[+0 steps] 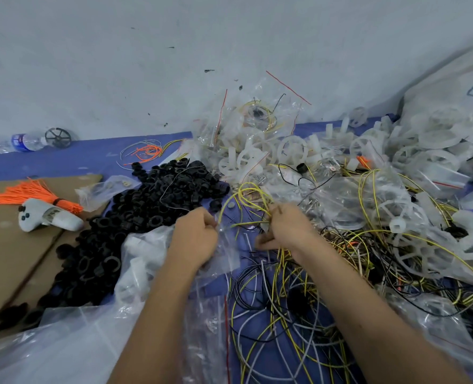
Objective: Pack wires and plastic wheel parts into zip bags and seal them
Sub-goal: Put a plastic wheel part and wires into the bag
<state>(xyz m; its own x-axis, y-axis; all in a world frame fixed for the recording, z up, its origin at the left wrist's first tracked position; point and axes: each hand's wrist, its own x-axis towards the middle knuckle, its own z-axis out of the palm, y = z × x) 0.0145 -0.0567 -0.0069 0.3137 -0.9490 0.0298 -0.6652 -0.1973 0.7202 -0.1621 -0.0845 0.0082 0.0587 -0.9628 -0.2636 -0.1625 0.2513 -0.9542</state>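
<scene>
My left hand (pixel 195 236) pinches the mouth of a small clear zip bag (pixel 229 250) at the centre of the view. My right hand (pixel 288 228) is closed around a bunch of yellow wires (pixel 246 195) whose loops stand up between the two hands, right at the bag's opening. A tangle of yellow, black and grey wires (pixel 285 309) lies below and to the right of my hands. White plastic wheels (pixel 293 148) are heaped behind them, many more at the right (pixel 423 151). A pile of black plastic rings (pixel 146 206) spreads at the left.
Filled zip bags (pixel 257 115) with red seals are stacked at the back. A big clear plastic sack (pixel 72 339) lies front left. On cardboard (pixel 5 245) at the left sit an orange wire bundle (pixel 27 192) and a white controller (pixel 47 216). A water bottle (pixel 22 142) lies far left.
</scene>
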